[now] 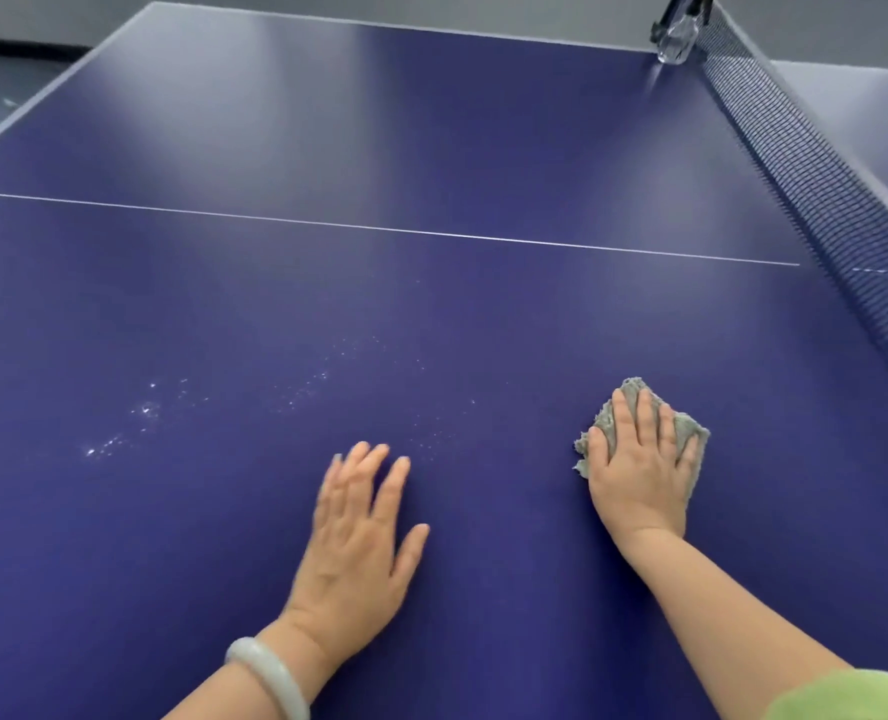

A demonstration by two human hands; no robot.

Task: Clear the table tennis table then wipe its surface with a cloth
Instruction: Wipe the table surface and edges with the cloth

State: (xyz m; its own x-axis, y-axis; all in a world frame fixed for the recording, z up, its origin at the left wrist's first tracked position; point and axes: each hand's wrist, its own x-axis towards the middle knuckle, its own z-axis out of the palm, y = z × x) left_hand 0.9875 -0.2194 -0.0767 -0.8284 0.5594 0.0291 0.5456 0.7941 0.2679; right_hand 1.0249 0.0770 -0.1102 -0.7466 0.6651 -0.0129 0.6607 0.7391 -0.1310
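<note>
The grey cloth [644,433] is being pressed flat under the spread right hand [639,470]; white specks [146,413] are lying leftward, nearer the open, empty left hand [359,532].

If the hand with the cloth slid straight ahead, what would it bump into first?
Nothing close. The right hand, pressing the cloth, points across bare table, over the white line. Farther on it may reach the clear bottle by the net; depth is unclear.

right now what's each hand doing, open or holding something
Left hand: open, fingers straight, holding nothing.
Right hand: open, fingers straight, pressing the cloth on the table.
</note>
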